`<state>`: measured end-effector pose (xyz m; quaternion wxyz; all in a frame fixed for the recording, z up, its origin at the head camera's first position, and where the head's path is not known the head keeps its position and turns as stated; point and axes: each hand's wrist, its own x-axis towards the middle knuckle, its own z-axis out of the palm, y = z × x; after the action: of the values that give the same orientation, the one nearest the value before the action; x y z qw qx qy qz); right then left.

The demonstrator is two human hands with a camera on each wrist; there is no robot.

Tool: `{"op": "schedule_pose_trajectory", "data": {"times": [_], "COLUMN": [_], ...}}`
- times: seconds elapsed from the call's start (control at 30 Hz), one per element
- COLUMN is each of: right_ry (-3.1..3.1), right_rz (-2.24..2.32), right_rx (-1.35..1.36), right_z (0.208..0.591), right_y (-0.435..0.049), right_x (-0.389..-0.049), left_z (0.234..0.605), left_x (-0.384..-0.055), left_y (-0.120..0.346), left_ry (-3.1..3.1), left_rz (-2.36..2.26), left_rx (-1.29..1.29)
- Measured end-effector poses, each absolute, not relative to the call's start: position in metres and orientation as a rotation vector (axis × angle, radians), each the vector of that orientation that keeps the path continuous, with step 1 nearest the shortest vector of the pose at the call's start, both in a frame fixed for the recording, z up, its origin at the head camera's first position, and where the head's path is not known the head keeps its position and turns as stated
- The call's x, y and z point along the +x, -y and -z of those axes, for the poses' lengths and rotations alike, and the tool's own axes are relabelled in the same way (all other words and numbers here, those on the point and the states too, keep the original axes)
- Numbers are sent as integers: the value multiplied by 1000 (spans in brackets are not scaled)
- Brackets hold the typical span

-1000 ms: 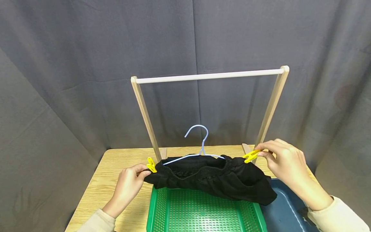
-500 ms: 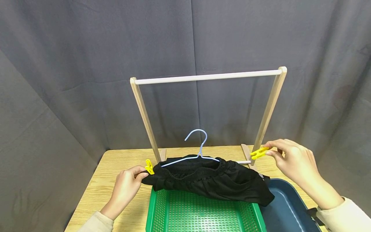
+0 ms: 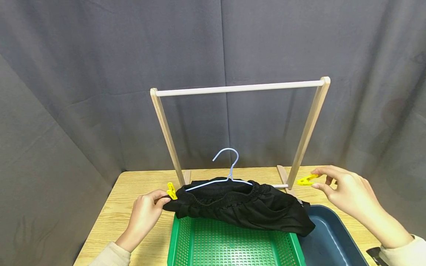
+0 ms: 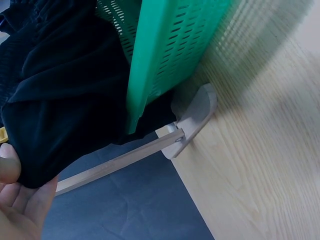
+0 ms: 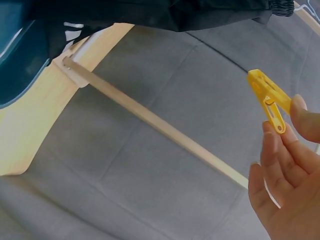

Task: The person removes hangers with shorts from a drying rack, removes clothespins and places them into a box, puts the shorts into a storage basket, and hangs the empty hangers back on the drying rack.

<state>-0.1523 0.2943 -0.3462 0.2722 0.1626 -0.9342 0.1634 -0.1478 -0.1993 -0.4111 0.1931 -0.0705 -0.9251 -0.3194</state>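
A black garment (image 3: 229,207) with a gathered elastic waistband lies across the green basket's back rim. The light-blue hanger (image 3: 213,181) sits inside its waist, hook upright. My left hand (image 3: 146,212) pinches the garment's left corner between thumb and fingers. Right by those fingertips a yellow clothespin (image 3: 171,191) stands on the fabric; only an edge of this clothespin (image 4: 3,135) shows in the left wrist view. Away from the garment on the right, my right hand (image 3: 347,192) pinches a second yellow clothespin (image 3: 307,180). In the right wrist view this clothespin (image 5: 265,95) is between thumb and fingertips.
Behind the garment stands a wooden rack (image 3: 307,135) with a white top bar (image 3: 239,88). The perforated green basket (image 3: 173,236) is in front, and a dark blue tub (image 3: 329,232) is to its right. All stand on a wood-grain table (image 3: 129,181) before grey curtains.
The right hand, with its clothespin, has drawn off the garment's right side and moved further right. The hanger and garment have sunk slightly. The left hand keeps its hold.
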Motion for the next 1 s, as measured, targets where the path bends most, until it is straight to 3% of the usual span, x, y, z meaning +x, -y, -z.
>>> {"op": "schedule_pose_trajectory", "data": {"times": [0.47, 1.0], "right_ry": [2831, 3176], "right_rz": [-403, -397], "right_rx": [373, 515], "right_z": [361, 404], "right_y": [-322, -342], "right_x": [-146, -146], "left_z": [410, 411], "left_x": [-145, -145], "left_y": [198, 199], "left_ry": [2612, 2652], "left_rz": [927, 954], "left_rx": [-158, -135]}}
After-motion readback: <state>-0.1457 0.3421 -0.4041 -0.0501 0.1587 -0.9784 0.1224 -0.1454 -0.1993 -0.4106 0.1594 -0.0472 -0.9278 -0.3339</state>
